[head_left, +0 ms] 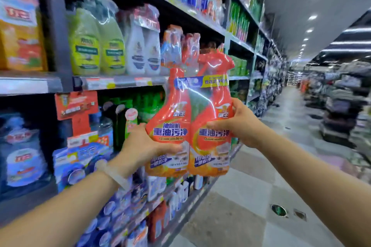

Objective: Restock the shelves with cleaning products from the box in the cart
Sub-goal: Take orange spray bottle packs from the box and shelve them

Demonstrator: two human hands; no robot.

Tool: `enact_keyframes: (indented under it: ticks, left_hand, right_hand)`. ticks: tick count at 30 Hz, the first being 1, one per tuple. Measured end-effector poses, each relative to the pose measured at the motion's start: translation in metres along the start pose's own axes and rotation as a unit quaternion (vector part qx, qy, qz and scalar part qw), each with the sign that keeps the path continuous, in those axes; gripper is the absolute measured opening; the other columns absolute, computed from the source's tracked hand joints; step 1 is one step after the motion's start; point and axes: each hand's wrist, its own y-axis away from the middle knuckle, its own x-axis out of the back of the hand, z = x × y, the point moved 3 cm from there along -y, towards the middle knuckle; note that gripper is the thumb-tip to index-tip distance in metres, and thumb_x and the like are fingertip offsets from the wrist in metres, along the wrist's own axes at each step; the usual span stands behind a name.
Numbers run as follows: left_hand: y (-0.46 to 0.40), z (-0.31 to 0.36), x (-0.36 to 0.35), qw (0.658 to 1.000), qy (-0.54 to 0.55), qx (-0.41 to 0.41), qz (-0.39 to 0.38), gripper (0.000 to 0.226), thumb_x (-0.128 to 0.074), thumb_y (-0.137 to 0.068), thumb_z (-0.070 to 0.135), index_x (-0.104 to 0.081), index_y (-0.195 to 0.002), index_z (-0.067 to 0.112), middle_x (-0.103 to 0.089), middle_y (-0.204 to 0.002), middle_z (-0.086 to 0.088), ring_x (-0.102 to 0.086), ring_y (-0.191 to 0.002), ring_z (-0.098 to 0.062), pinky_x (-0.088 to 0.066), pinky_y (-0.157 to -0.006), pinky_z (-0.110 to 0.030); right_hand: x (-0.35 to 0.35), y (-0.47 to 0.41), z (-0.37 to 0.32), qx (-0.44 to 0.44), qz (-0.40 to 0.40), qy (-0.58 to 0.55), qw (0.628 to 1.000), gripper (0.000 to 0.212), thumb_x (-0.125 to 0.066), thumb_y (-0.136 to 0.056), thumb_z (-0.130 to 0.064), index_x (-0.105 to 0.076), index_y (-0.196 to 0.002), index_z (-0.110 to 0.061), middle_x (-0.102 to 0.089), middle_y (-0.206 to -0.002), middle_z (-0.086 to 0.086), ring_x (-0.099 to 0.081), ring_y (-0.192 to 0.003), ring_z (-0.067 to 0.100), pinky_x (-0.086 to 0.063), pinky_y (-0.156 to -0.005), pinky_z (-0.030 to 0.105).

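The plastic-wrapped twin pack of orange-red spray bottles carries blue lettering and a blue-and-yellow band. Left of it stand yellow-green bottles and white bottles on the grey metal shelf.

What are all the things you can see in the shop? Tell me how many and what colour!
twin pack of spray bottles: one pack of two, orange-red, held up in front of the shelves
green bottles: two, yellow-green, middle shelf on the left
white bottles: two, white, right of the green ones
orange bag: one, orange, far left of the shelf
shelves: many, dark grey, along the left
floor: grey tiles, on the right
left hand: one, grips the pack's left bottle
right hand: one, grips the pack's right bottle
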Motion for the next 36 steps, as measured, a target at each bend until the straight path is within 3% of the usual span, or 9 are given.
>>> enact_keyframes:
  ticks: [2, 7, 12, 18, 23, 26, 29, 32, 36]
  left_hand:
    - [-0.047, -0.004, -0.023, 1.000, 0.000, 0.000, -0.008, 0.085, -0.093, -0.016, 0.051, -0.066, -0.091, 0.023, -0.075, -0.084, 0.004, -0.072, -0.080, -0.016, -0.057, -0.081, -0.041]
    - [-0.140, -0.008, -0.092, 0.998, -0.025, -0.011, -0.052, 0.070, -0.095, -0.028, 0.042, -0.071, -0.092, 0.024, -0.075, -0.083, 0.008, -0.072, -0.079, -0.011, -0.056, -0.083, -0.039]
    - [-0.234, -0.016, -0.157, 0.998, -0.018, -0.015, -0.052, 0.084, -0.094, -0.021, 0.047, -0.069, -0.097, 0.022, -0.076, -0.084, 0.005, -0.073, -0.080, -0.013, -0.058, -0.081, -0.040]
    - [-0.347, -0.002, -0.223, 0.997, -0.070, -0.036, 0.003, 0.065, -0.094, -0.032, 0.044, -0.070, -0.089, 0.025, -0.074, -0.077, 0.011, -0.071, -0.072, -0.003, -0.058, -0.073, -0.029]
    - [-0.443, 0.015, -0.261, 0.992, -0.108, -0.038, 0.056, 0.090, -0.084, -0.018, 0.068, -0.068, -0.094, 0.023, -0.073, -0.083, 0.009, -0.070, -0.077, -0.005, -0.057, -0.072, -0.029]
    - [-0.490, 0.023, -0.277, 0.991, -0.111, -0.038, 0.064, 0.081, -0.089, -0.027, 0.059, -0.070, -0.095, 0.019, -0.075, -0.083, 0.006, -0.071, -0.078, -0.011, -0.059, -0.077, -0.038]
    - [-0.532, 0.030, -0.288, 0.988, -0.123, -0.050, 0.081, 0.071, -0.091, -0.036, 0.049, -0.070, -0.096, 0.020, -0.074, -0.081, 0.008, -0.070, -0.077, -0.006, -0.058, -0.074, -0.030]
    - [-0.580, 0.033, -0.297, 0.983, -0.135, -0.070, 0.102, 0.058, -0.093, -0.044, 0.040, -0.072, -0.092, 0.015, -0.075, -0.081, 0.004, -0.071, -0.076, -0.010, -0.058, -0.075, -0.034]
    - [-0.644, 0.042, -0.301, 0.973, -0.139, -0.091, 0.161, 0.063, -0.092, -0.039, 0.045, -0.070, -0.092, 0.019, -0.075, -0.083, 0.005, -0.071, -0.080, -0.014, -0.057, -0.082, -0.042]
  right_hand:
    - [0.020, -0.037, 0.015, -0.002, 0.013, -0.013, 1.000, 0.065, -0.081, -0.063, 0.004, -0.048, -0.115, -0.016, -0.068, -0.096, 0.006, -0.070, -0.079, 0.018, -0.057, -0.062, 0.031]
    - [0.074, -0.120, 0.061, -0.016, 0.041, -0.033, 0.998, 0.068, -0.083, -0.059, 0.003, -0.050, -0.115, -0.016, -0.069, -0.100, 0.010, -0.071, -0.082, 0.023, -0.057, -0.059, 0.033]
    - [0.127, -0.214, 0.098, -0.003, 0.046, -0.026, 0.999, 0.071, -0.083, -0.059, 0.003, -0.048, -0.118, -0.016, -0.069, -0.097, 0.008, -0.070, -0.081, 0.022, -0.056, -0.061, 0.034]
    - [0.192, -0.342, 0.127, 0.033, 0.025, -0.020, 0.999, 0.070, -0.084, -0.061, 0.000, -0.048, -0.119, -0.016, -0.068, -0.100, 0.008, -0.069, -0.086, 0.023, -0.056, -0.065, 0.035]
    - [0.238, -0.450, 0.132, 0.057, -0.006, -0.009, 0.998, 0.062, -0.084, -0.062, -0.002, -0.051, -0.112, -0.016, -0.068, -0.098, 0.007, -0.069, -0.085, 0.023, -0.056, -0.067, 0.036]
    - [0.253, -0.505, 0.136, 0.069, -0.026, -0.013, 0.997, 0.058, -0.083, -0.063, -0.003, -0.051, -0.109, -0.018, -0.068, -0.097, 0.005, -0.068, -0.083, 0.020, -0.054, -0.060, 0.030]
    - [0.264, -0.556, 0.141, 0.088, -0.041, -0.010, 0.995, 0.054, -0.082, -0.066, -0.003, -0.050, -0.105, -0.020, -0.067, -0.096, 0.004, -0.067, -0.081, 0.017, -0.051, -0.052, 0.024]
    - [0.274, -0.611, 0.144, 0.116, -0.050, -0.015, 0.992, 0.054, -0.081, -0.065, 0.000, -0.050, -0.106, -0.018, -0.067, -0.095, 0.004, -0.068, -0.082, 0.018, -0.055, -0.059, 0.028]
    - [0.281, -0.686, 0.133, 0.160, -0.059, -0.011, 0.985, 0.055, -0.081, -0.064, 0.000, -0.050, -0.106, -0.017, -0.067, -0.092, 0.001, -0.067, -0.080, 0.014, -0.056, -0.065, 0.031]
